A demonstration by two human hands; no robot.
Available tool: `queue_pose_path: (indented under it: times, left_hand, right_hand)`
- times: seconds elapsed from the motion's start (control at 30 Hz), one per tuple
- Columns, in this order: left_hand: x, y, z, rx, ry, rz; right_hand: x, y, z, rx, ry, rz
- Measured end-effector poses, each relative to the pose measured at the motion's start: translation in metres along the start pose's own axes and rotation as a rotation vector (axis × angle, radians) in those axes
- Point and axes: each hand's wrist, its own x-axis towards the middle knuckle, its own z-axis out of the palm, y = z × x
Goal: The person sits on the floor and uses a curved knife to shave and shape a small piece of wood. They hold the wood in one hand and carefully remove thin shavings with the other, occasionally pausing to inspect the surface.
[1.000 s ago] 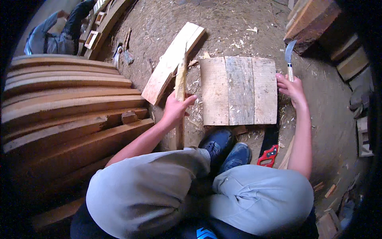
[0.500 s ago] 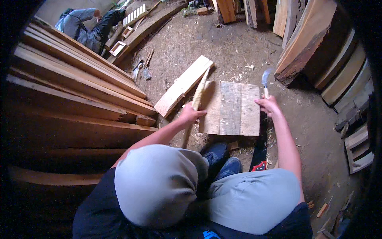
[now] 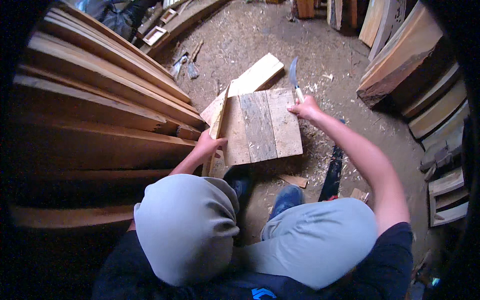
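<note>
Between my hands is a squarish wooden panel (image 3: 259,125) of several boards side by side, slightly tilted. My left hand (image 3: 206,145) closes round a pale, rough wooden strip (image 3: 218,116) along the panel's left edge; its fingers also touch that edge. At the panel's upper right corner, my right hand (image 3: 306,108) is closed on the light handle of a sickle (image 3: 294,72). The curved blade points away from me, and my right thumb rests on the panel. Behind the panel a thick pale plank (image 3: 261,74) lies on the ground, partly covered. What supports the panel is hidden.
A saw (image 3: 332,175) lies by my right shoe. Long stacked boards (image 3: 115,105) rise close on the left. Heavy slabs (image 3: 400,55) lean at the right, near a small wooden frame (image 3: 446,197). Another person (image 3: 112,20) is partly visible far left. Shavings litter the dirt floor.
The panel has shifted left and turned slightly, with both hands moving left along with it. The sickle has swung farther from me and left. My knees are wider apart.
</note>
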Motion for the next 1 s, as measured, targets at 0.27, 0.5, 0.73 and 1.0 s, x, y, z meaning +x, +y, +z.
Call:
queue_pose_path:
  times: [0.27, 0.5, 0.73, 1.0]
  left_hand:
    - [0.035, 0.014, -0.015, 0.129, -0.223, -0.043]
    - [0.068, 0.005, -0.014, 0.204, -0.402, -0.04]
    - [0.042, 0.06, -0.021, 0.323, -0.323, 0.115]
    - [0.023, 0.047, 0.025, 0.004, -0.68, -0.039]
  right_hand:
    - [-0.034, 0.016, -0.016, -0.039, 0.028, 0.083]
    - [-0.04, 0.014, -0.018, -0.219, 0.169, -0.119]
    - [-0.059, -0.005, -0.022, -0.427, 0.329, -0.115]
    - [-0.119, -0.018, -0.008, -0.24, 0.332, -0.085]
